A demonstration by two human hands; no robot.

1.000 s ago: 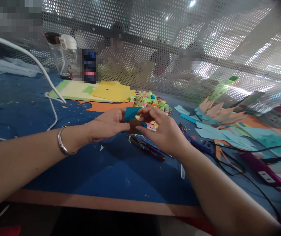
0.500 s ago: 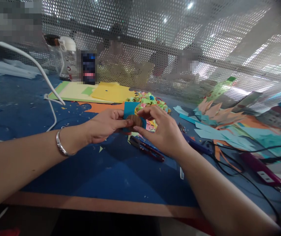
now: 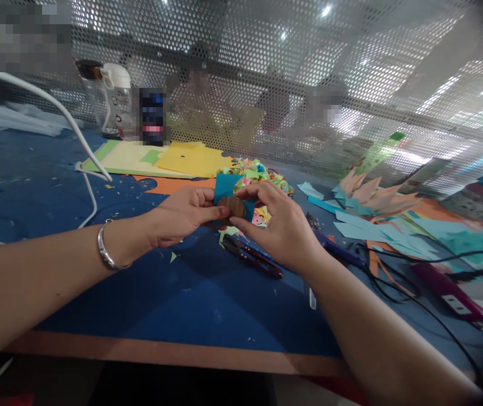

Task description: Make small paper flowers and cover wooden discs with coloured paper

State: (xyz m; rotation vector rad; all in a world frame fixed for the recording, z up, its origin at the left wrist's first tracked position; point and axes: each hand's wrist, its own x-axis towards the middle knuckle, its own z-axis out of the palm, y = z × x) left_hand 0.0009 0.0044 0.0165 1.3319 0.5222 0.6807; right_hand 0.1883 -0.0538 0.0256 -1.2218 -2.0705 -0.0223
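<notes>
My left hand (image 3: 184, 214) pinches a blue piece of paper (image 3: 226, 185) together with a round brown wooden-looking disc (image 3: 235, 207), its thumb pressing on the disc's left side. The disc lies against the face of the paper, over the table. My right hand (image 3: 277, 223) curves around the disc's right side, with fingertips at its upper edge and the thumb at its lower edge. Below both hands, dark red-handled snips (image 3: 258, 259) lie on the blue table (image 3: 173, 316). Behind the right hand is a heap of colourful paper scraps (image 3: 252, 169).
Yellow and pale green sheets (image 3: 140, 158) lie at the back, near bottles (image 3: 120, 101) and a pixelated phone-like object. A white cable (image 3: 63, 110) arches on the left. Light-blue strips (image 3: 385, 234), a purple power strip (image 3: 452, 296) and black cords lie right. A perforated metal screen (image 3: 233, 73) stands behind.
The blue paper and disc have shifted slightly right and tilted, so more of both shows between my hands. The hands have hardly moved.
</notes>
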